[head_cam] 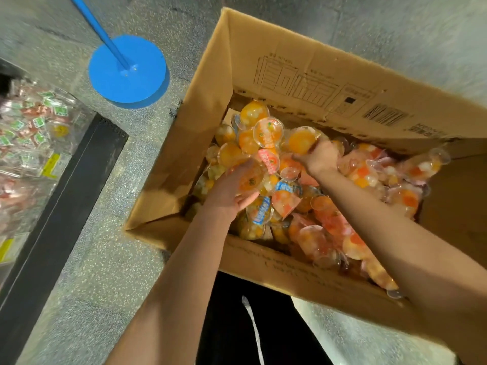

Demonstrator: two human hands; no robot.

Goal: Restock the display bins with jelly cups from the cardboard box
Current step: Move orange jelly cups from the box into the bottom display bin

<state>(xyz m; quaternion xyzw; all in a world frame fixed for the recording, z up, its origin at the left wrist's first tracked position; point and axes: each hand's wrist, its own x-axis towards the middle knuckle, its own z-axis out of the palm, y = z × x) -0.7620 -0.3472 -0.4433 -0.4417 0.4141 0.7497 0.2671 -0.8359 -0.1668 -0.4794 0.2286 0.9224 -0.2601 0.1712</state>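
Speckled grey terrazzo floor [110, 259] carries an open cardboard box [290, 77], its flaps folded outward and a barcode printed on the far flap. Inside the box lies a loose heap of jelly cups [311, 206]: clear plastic cups of orange, yellow and pink jelly with fruit pieces, some with printed foil lids facing up, piled highest toward the box's far left corner.

Both bare forearms reach down into the box from the near edge. The left hand [232, 193] sits palm-up at the left side of the heap, its fingers [247, 198] curled loosely under an orange jelly cup [250, 177] that rests in the palm, touching the neighbouring cups. The right hand [320, 155] is plunged into the top of the pile farther in, back of the hand showing, with its fingers buried among the cups; they appear closed around an orange cup [301, 140] at the crest of the heap, though exactly how many cups it holds cannot be told.

Beyond the box's left wall stands a blue round base [129, 72] with a blue pole [97, 30] rising from it. At the far left edge, a clear display bin [34, 133] holds small wrapped sweets with green and red labels, with yellow price tags on its front, above a black plinth [52, 219].
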